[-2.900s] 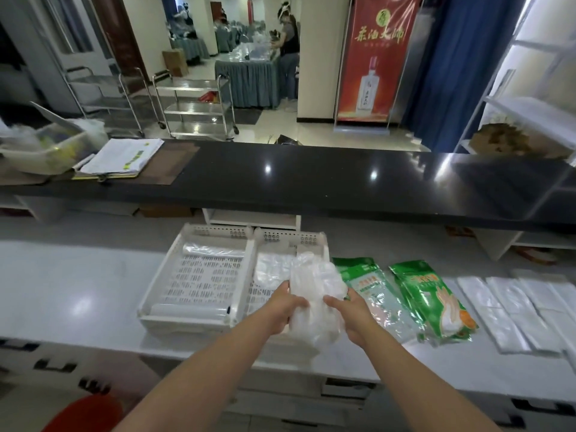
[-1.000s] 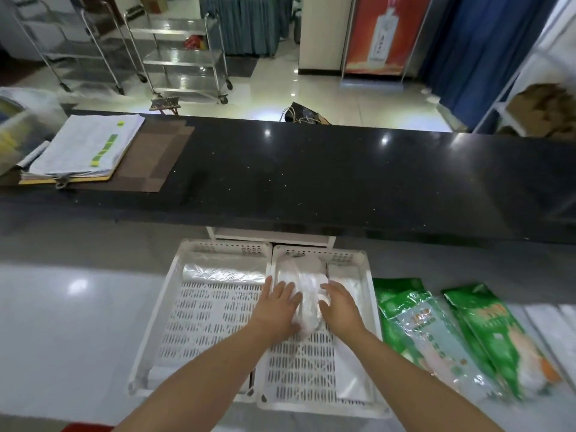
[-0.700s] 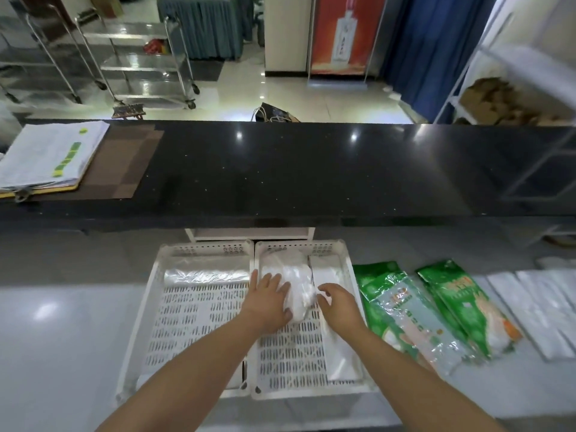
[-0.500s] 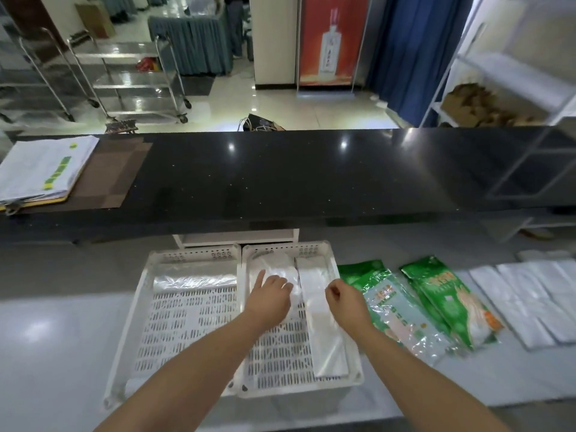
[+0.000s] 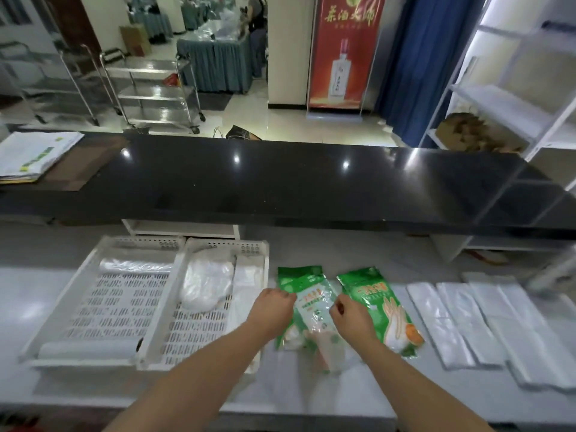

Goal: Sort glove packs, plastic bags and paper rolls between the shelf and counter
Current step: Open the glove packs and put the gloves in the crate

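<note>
Fingers [image 5: 289,296] of the left hand [image 5: 271,310] were curled over the left edge of the left glove pack [image 5: 313,307], and the fingers [image 5: 338,307] of the right hand [image 5: 352,316] were curled on its right edge, so both hands grasped the same pack. Half a second before, the left hand lay on the bundle of plastic bags [image 5: 205,285] and the right hand was over the right rim of the right tray [image 5: 265,260]; both had now left the tray and come to the pack.

The green pack lay flat on the white table [image 5: 311,388], just beside the right tray, on top of another green pack. The right glove pack [image 5: 380,304] lay next to it, touching the right hand's side.

The bundle had stayed in the far part of the right tray, with a flat clear bag beside it. In the left tray [image 5: 103,244] one paper roll [image 5: 134,265] lay at the far end and another roll [image 5: 87,350] at the near end.

Further right on the table lay a row of flat clear bags [image 5: 461,319]. Behind all ran the black ledge [image 5: 280,182], carrying a stack of papers [image 5: 34,154] at its left end, and the white shelf [image 5: 514,104] stood at the far right.
</note>
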Demonstrator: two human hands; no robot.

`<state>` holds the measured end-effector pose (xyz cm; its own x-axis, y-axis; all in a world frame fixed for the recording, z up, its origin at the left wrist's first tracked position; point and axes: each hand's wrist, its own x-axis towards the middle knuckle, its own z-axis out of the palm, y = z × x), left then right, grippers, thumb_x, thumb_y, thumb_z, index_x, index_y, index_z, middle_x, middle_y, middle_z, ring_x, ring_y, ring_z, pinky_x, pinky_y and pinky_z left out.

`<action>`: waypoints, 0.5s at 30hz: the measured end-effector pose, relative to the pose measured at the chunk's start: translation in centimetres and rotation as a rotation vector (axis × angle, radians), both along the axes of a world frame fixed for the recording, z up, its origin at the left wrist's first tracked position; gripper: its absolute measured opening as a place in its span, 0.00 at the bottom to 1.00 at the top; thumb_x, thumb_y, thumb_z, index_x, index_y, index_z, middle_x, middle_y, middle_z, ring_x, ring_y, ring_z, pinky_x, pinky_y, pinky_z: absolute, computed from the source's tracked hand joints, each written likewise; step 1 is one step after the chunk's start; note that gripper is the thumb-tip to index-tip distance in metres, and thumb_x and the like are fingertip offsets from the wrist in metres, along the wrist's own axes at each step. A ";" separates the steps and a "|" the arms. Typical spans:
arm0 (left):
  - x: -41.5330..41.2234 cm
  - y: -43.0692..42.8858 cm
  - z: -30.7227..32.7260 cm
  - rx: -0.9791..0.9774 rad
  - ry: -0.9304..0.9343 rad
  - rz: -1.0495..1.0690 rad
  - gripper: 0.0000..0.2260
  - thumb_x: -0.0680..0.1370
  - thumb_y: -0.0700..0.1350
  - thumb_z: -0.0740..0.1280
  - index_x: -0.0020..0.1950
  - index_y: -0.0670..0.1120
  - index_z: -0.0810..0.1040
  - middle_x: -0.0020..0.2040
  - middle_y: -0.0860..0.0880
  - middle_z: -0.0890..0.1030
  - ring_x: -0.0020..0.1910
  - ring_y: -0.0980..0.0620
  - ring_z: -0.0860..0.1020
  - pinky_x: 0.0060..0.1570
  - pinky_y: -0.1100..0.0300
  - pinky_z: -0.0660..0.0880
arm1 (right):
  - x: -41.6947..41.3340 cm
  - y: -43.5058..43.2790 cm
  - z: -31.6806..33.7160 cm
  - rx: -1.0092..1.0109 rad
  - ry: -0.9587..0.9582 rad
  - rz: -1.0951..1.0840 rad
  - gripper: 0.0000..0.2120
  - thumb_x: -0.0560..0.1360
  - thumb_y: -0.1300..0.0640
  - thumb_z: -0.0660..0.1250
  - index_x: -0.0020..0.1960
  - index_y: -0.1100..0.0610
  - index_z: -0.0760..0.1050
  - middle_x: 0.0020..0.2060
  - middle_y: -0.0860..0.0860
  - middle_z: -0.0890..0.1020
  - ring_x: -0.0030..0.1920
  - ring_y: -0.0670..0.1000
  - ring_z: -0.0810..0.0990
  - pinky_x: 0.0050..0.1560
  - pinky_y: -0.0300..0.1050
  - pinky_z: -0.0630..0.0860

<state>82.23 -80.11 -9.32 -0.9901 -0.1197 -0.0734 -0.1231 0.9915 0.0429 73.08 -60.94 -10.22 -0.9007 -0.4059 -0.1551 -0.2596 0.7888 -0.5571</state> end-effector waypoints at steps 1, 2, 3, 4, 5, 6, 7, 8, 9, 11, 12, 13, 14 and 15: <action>0.1 1.3 -0.5 0.033 -0.021 0.037 0.12 0.75 0.38 0.60 0.56 0.47 0.77 0.52 0.47 0.81 0.51 0.44 0.79 0.55 0.52 0.72 | -0.4 1.0 -0.4 0.025 -0.015 0.026 0.07 0.78 0.57 0.63 0.41 0.56 0.73 0.35 0.52 0.79 0.36 0.53 0.76 0.34 0.45 0.70; 0.3 2.5 -1.1 0.069 -0.045 0.078 0.12 0.76 0.39 0.59 0.56 0.46 0.77 0.54 0.46 0.81 0.54 0.44 0.78 0.56 0.52 0.72 | -0.8 2.0 -0.8 0.054 -0.036 0.053 0.06 0.79 0.57 0.62 0.43 0.56 0.74 0.37 0.52 0.80 0.38 0.53 0.78 0.36 0.45 0.73; 0.5 3.8 -1.5 0.097 -0.080 0.124 0.13 0.76 0.40 0.59 0.58 0.46 0.77 0.57 0.46 0.80 0.57 0.43 0.77 0.58 0.50 0.71 | -1.1 2.8 -1.4 0.073 -0.056 0.085 0.06 0.79 0.57 0.61 0.46 0.55 0.76 0.40 0.52 0.82 0.42 0.53 0.81 0.40 0.46 0.77; 0.8 4.9 -1.9 0.119 -0.118 0.164 0.14 0.77 0.41 0.59 0.61 0.46 0.76 0.59 0.45 0.78 0.59 0.43 0.76 0.60 0.49 0.71 | -1.2 3.5 -1.9 0.092 -0.080 0.115 0.07 0.80 0.56 0.61 0.51 0.55 0.77 0.45 0.53 0.83 0.46 0.54 0.82 0.46 0.46 0.79; 1.1 6.0 -2.3 0.140 -0.164 0.203 0.15 0.78 0.42 0.59 0.63 0.46 0.75 0.61 0.45 0.77 0.61 0.42 0.74 0.61 0.48 0.70 | -1.3 4.1 -2.5 0.112 -0.101 0.147 0.09 0.80 0.55 0.62 0.57 0.55 0.78 0.52 0.53 0.83 0.52 0.54 0.82 0.51 0.45 0.78; 1.4 6.9 -2.8 0.167 -0.194 0.237 0.16 0.79 0.44 0.59 0.66 0.46 0.74 0.62 0.44 0.75 0.62 0.41 0.73 0.61 0.47 0.70 | -1.3 4.5 -2.8 0.139 -0.126 0.179 0.14 0.80 0.55 0.63 0.64 0.55 0.76 0.59 0.53 0.81 0.57 0.54 0.80 0.56 0.44 0.76; 1.7 7.8 -3.0 0.203 -0.222 0.275 0.17 0.80 0.45 0.59 0.68 0.46 0.72 0.63 0.44 0.74 0.63 0.41 0.72 0.62 0.46 0.71 | -1.4 4.8 -3.3 0.157 -0.146 0.217 0.18 0.79 0.55 0.65 0.69 0.55 0.73 0.64 0.53 0.78 0.62 0.54 0.78 0.60 0.43 0.73; 2.0 8.4 -3.6 0.252 -0.234 0.313 0.18 0.81 0.48 0.59 0.70 0.47 0.71 0.63 0.44 0.73 0.64 0.41 0.72 0.62 0.45 0.72 | -1.3 5.0 -3.7 0.179 -0.167 0.255 0.22 0.79 0.55 0.65 0.72 0.55 0.70 0.68 0.54 0.75 0.66 0.54 0.75 0.64 0.43 0.71; 2.2 9.1 -4.0 0.303 -0.237 0.353 0.19 0.81 0.49 0.58 0.70 0.48 0.70 0.63 0.43 0.73 0.63 0.40 0.72 0.62 0.44 0.73 | -1.2 5.1 -4.2 0.197 -0.183 0.289 0.25 0.78 0.55 0.66 0.74 0.54 0.68 0.70 0.54 0.72 0.68 0.54 0.73 0.68 0.44 0.69; 2.6 10.4 -4.6 0.386 -0.229 0.431 0.19 0.80 0.50 0.57 0.70 0.49 0.68 0.61 0.43 0.72 0.62 0.40 0.74 0.59 0.43 0.75 | -0.9 5.3 -5.1 0.241 -0.201 0.328 0.28 0.77 0.54 0.68 0.76 0.53 0.66 0.72 0.54 0.69 0.71 0.55 0.69 0.71 0.47 0.68; 2.7 10.9 -4.9 0.424 -0.227 0.461 0.18 0.81 0.49 0.57 0.70 0.48 0.68 0.61 0.43 0.72 0.61 0.40 0.74 0.58 0.45 0.76 | -0.6 5.3 -5.3 0.262 -0.196 0.338 0.29 0.76 0.53 0.68 0.75 0.52 0.66 0.72 0.54 0.68 0.71 0.55 0.69 0.71 0.49 0.68; 2.7 11.4 -5.0 0.455 -0.232 0.485 0.18 0.81 0.49 0.58 0.71 0.48 0.68 0.62 0.42 0.72 0.61 0.39 0.74 0.59 0.47 0.75 | -0.4 5.3 -5.6 0.272 -0.179 0.347 0.29 0.76 0.52 0.69 0.75 0.51 0.66 0.71 0.54 0.69 0.70 0.56 0.69 0.70 0.50 0.68; 2.6 11.8 -5.2 0.484 -0.233 0.504 0.19 0.81 0.48 0.59 0.72 0.47 0.68 0.63 0.41 0.71 0.61 0.39 0.75 0.60 0.49 0.75 | -0.2 5.2 -5.7 0.278 -0.163 0.356 0.29 0.75 0.51 0.69 0.75 0.51 0.67 0.71 0.54 0.70 0.70 0.56 0.69 0.70 0.50 0.68; 2.6 12.0 -5.3 0.512 -0.237 0.521 0.20 0.81 0.48 0.60 0.73 0.46 0.68 0.65 0.41 0.70 0.61 0.40 0.75 0.61 0.50 0.75 | 0.0 5.1 -5.9 0.272 -0.150 0.370 0.29 0.75 0.51 0.69 0.74 0.51 0.67 0.70 0.54 0.70 0.69 0.57 0.70 0.69 0.50 0.69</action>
<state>84.84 -68.13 -14.61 -0.7661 -0.4604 -0.4484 -0.6319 0.6668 0.3950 73.13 -55.79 -16.16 -0.6634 -0.6213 -0.4171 -0.4826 0.7812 -0.3960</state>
